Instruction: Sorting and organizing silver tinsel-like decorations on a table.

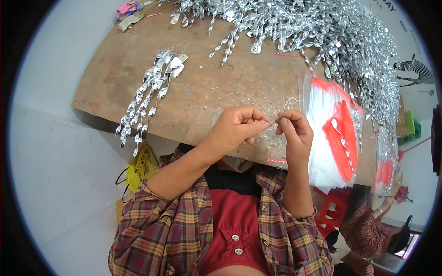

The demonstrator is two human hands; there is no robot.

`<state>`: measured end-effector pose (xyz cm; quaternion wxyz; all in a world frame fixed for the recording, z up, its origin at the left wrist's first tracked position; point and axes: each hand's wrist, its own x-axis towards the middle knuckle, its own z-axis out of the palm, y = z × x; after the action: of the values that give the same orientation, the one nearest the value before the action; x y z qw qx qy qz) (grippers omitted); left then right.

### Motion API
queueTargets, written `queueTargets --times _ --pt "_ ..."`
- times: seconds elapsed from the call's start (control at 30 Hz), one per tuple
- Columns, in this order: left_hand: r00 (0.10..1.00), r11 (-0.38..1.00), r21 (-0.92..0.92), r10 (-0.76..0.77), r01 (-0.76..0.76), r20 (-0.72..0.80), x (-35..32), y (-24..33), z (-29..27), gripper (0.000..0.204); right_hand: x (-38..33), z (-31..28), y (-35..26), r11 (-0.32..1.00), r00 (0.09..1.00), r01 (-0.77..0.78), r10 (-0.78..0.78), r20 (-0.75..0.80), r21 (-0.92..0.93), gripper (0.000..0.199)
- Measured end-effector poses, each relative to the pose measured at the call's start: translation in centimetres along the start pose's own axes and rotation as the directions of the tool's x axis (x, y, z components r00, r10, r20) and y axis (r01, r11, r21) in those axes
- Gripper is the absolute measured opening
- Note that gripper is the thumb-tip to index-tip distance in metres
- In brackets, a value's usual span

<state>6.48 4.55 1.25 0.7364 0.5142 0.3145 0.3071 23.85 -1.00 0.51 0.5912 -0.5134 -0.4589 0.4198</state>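
Note:
Close together over the table's near edge, both my hands pinch at a thin pale thread (pixel 248 95). My left hand (pixel 235 129) holds it between thumb and forefinger. A short gap away, my right hand (pixel 297 131) pinches it too, with the other fingers curled in. One loose length trails off to the left across the tabletop. Just beyond my right hand lies a small tangle of white threads (pixel 291 102). Whether a knot or hook sits between the fingertips is too small to tell.
A bunch of silver twisted strips (pixel 149 87) lies at left, overhanging the worn brown table (pixel 202 78). A large silver heap (pixel 340 32) covers the far right. Clear and red plastic bags (pixel 320 138) are stacked beside my right hand. Another person (pixel 368 230) sits at lower right.

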Motion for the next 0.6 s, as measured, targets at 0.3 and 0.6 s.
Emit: queueTargets --times 0.3,0.6 --pt "1.000 1.000 -0.016 0.023 -0.023 -0.001 -1.1 0.1 0.0 0.018 -1.6 1.6 0.3 0.986 0.992 -0.084 0.069 0.103 0.143 0.028" --pt "0.999 0.999 0.017 0.036 -0.036 0.026 0.5 -0.3 -0.5 0.024 2.5 1.0 1.7 0.885 0.956 0.271 -0.292 0.001 -0.378 0.006"
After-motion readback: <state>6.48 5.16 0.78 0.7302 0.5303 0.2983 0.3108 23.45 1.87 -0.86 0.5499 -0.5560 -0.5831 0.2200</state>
